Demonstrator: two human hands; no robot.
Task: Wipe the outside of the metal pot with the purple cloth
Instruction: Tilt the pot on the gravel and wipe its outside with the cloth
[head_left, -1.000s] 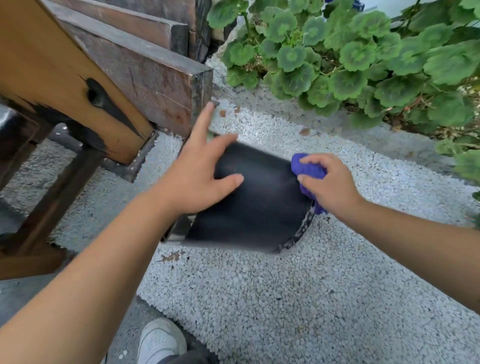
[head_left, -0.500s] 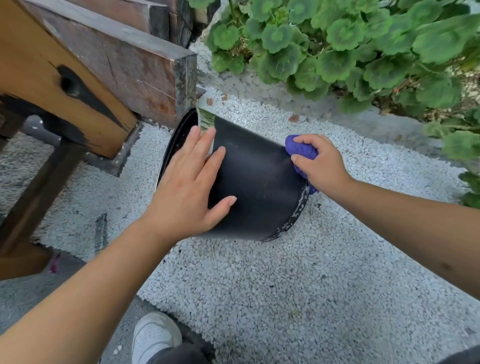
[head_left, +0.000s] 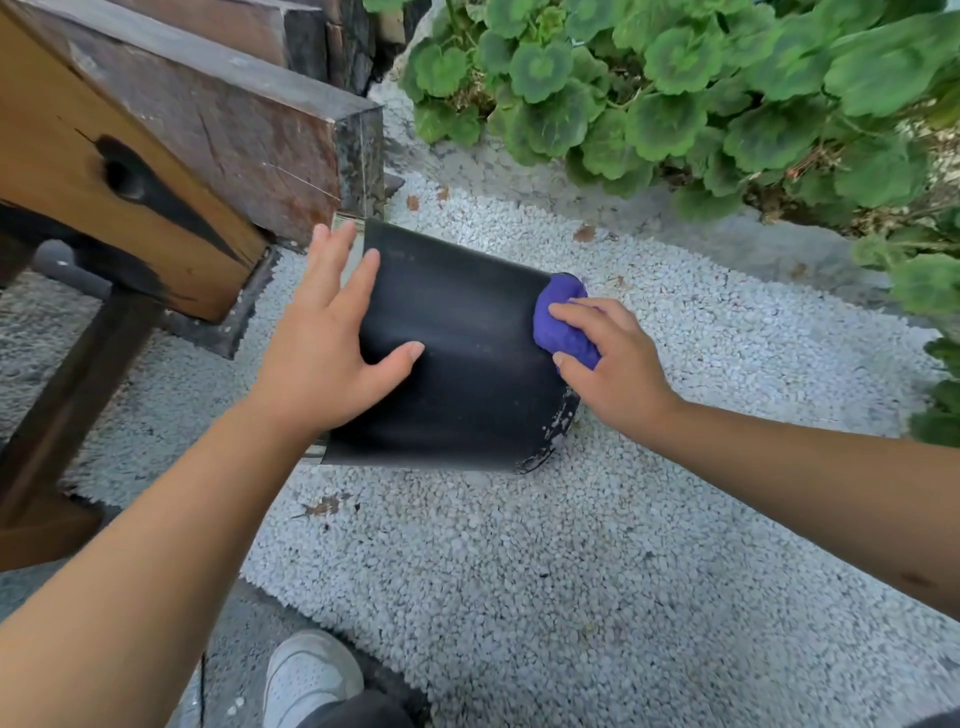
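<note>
The black metal pot (head_left: 467, 364) lies on its side on white gravel, mouth to the left, chipped bottom edge to the right. My left hand (head_left: 332, 343) rests flat on the pot's wall near the rim, fingers spread, thumb on the side. My right hand (head_left: 613, 364) grips the bunched purple cloth (head_left: 563, 322) and presses it against the pot's upper right end, next to the bottom edge. The pot's inside is hidden.
A heavy wooden bench (head_left: 130, 171) and dark timber beam (head_left: 249, 114) stand close on the left, almost touching the pot's rim. Green leafy plants (head_left: 701, 88) fill the top right. White gravel (head_left: 519, 571) spreads around. My white shoe (head_left: 306, 675) is at the bottom.
The pot has rolled so its open mouth no longer faces me. My left hand shifted across its wall. My right hand with the cloth stays at the bottom end.
</note>
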